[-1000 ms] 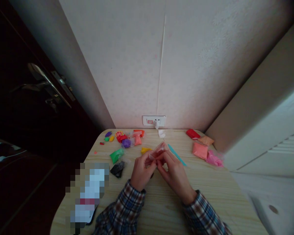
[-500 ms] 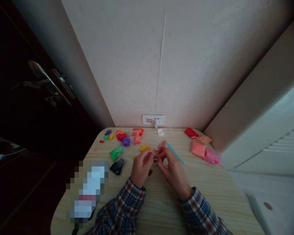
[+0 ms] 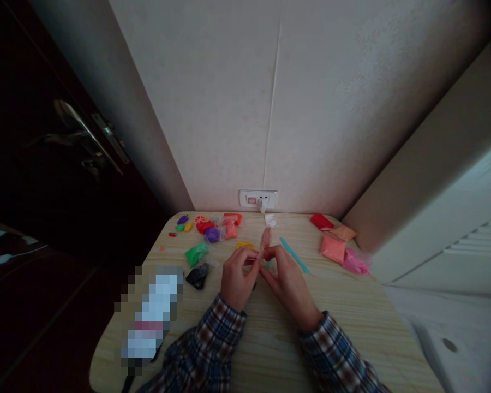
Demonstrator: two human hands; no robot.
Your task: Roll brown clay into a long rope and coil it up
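Observation:
A crumpled clear plastic bag (image 3: 265,240) with a pinkish tint stands up between my hands above the middle of the table. My left hand (image 3: 238,279) pinches its lower end between thumb and fingers. My right hand (image 3: 289,283) closes on the same end from the other side, its fingertips almost meeting the left ones. Whatever lies inside the pinched part is hidden by my fingers. Behind the left hand lies a yellow packet (image 3: 245,245), partly covered. To the right of the bag rests a flat turquoise stick (image 3: 294,255).
Left on the table (image 3: 343,327) are a green packet (image 3: 197,254), a black packet (image 3: 198,276), a purple packet (image 3: 213,234) and small fruit-like pieces (image 3: 188,227). Red (image 3: 321,221), salmon (image 3: 333,249) and pink (image 3: 355,262) packets lie right. A blurred-out device (image 3: 155,311) sits front left.
The bag, spread out between my fingers before, is now gathered narrow and points upward. Both hands have turned slightly and remain together. The whole view has shifted a little.

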